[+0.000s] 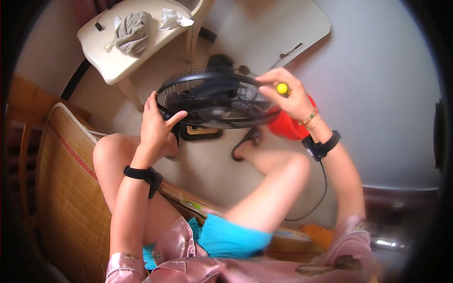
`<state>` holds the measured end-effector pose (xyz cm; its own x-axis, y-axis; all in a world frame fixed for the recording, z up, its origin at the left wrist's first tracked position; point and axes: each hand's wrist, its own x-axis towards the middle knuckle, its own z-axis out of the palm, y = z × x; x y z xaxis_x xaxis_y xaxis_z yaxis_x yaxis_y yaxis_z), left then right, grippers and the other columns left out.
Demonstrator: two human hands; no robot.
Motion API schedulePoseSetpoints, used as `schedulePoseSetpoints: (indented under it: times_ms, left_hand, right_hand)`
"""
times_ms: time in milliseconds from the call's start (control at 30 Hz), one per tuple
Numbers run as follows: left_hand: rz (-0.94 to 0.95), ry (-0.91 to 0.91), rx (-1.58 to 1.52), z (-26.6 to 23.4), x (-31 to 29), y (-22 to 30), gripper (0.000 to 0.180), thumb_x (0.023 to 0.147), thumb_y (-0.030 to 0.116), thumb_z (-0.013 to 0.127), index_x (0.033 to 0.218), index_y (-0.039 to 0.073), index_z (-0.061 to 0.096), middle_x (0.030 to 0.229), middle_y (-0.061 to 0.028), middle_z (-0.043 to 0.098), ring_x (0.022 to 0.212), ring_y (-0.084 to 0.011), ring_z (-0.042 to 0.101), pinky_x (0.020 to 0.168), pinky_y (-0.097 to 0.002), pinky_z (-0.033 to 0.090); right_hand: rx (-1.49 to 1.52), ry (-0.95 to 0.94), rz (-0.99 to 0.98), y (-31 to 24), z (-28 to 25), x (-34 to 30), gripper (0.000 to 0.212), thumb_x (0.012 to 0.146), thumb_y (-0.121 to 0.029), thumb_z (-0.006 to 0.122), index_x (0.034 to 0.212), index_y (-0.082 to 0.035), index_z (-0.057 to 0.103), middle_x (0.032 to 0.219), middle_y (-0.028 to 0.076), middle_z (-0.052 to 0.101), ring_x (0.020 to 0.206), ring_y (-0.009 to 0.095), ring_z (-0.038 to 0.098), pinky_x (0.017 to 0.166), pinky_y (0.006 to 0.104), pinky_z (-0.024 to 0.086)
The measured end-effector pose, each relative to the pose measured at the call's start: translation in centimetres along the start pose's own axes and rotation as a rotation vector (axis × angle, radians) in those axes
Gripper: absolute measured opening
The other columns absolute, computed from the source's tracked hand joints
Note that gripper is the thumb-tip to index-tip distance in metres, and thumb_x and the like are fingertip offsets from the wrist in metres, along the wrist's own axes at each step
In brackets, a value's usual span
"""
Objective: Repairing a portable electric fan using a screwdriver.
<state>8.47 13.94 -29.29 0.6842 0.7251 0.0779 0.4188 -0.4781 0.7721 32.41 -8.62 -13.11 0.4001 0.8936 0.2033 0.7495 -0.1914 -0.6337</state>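
An electric fan [214, 101] with a black wire cage stands on the floor before me, its ring and blades partly blurred. My left hand [158, 118] grips the left edge of the cage, thumb at the front and fingers behind. At the right edge of the ring is my right hand [293, 96], with its thumb and index fingertip against or very close to the rim. Tucked in that hand is a slim tool with a round yellow end [282, 88]; the rest of it is mostly hidden by the fingers.
The fan's dark base [200, 133] rests between my feet. A red bucket-like container [292, 126] stands behind my right hand. At the upper left, a cream chair [111, 70] bears a grey cloth [134, 34] and white crumpled tissue [174, 20]. A woven mat [71, 184] lies at left.
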Motion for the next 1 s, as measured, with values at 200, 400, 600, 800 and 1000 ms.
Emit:
schedulePoseSetpoints:
  times_ms: [200, 400, 600, 800, 1000]
  left_hand:
    - [-0.024, -0.114, 0.047, -0.9, 0.2, 1.1, 0.102, 0.074, 0.052, 0.079, 0.142, -0.007, 0.031, 0.134, -0.033, 0.048, 0.127, -0.042, 0.048, 0.105, -0.0435, 0.042]
    - [0.074, 0.074, 0.101, -0.8, -0.1, 1.2, 0.107, 0.072, 0.045, 0.083, 0.151, 0.004, 0.024, 0.151, -0.0315, 0.026, 0.14, -0.043, 0.032, 0.111, -0.0486, 0.034]
    - [0.437, -0.068, -0.113, -2.7, 0.6, 9.1, 0.091, 0.074, 0.021, 0.075, 0.153, 0.015, 0.031, 0.161, -0.0151, 0.015, 0.147, -0.0367, 0.019, 0.117, -0.0494, 0.021]
    - [0.453, 0.054, 0.002, -0.1, 2.4, 13.8, 0.068, 0.086, 0.046, 0.068, 0.142, 0.013, 0.048, 0.146, -0.0104, 0.047, 0.14, -0.0297, 0.035, 0.115, -0.0457, 0.017]
    - [0.38, -0.069, 0.179, 0.6, 2.8, 15.3, 0.053, 0.082, 0.052, 0.069, 0.123, 0.019, 0.064, 0.123, -0.0028, 0.06, 0.123, -0.027, 0.046, 0.108, -0.0458, 0.025]
  right_hand:
    - [-0.051, 0.146, -0.107, -0.1, 1.5, -0.8, 0.028, 0.083, -0.004, 0.071, 0.111, -0.01, 0.073, 0.106, 0.007, 0.064, 0.095, 0.019, 0.063, 0.085, 0.0296, 0.05]
    - [-0.007, 0.206, -0.084, 0.2, 1.7, -0.9, 0.025, 0.083, -0.002, 0.072, 0.107, -0.008, 0.073, 0.099, 0.007, 0.065, 0.09, 0.02, 0.064, 0.083, 0.0288, 0.051]
    - [0.017, 0.204, -0.074, 0.1, 1.8, -1.2, 0.024, 0.083, -0.004, 0.072, 0.106, -0.01, 0.074, 0.096, 0.007, 0.065, 0.086, 0.021, 0.064, 0.08, 0.029, 0.051]
    - [0.023, 0.215, -0.066, 0.0, 2.5, -1.3, 0.024, 0.083, -0.005, 0.072, 0.106, -0.011, 0.074, 0.097, 0.006, 0.064, 0.085, 0.021, 0.064, 0.078, 0.0297, 0.051]
    - [-0.062, 0.262, -0.002, 0.6, 2.2, -1.7, 0.025, 0.083, -0.018, 0.074, 0.107, -0.01, 0.073, 0.113, 0.01, 0.064, 0.1, 0.025, 0.064, 0.088, 0.0333, 0.052]
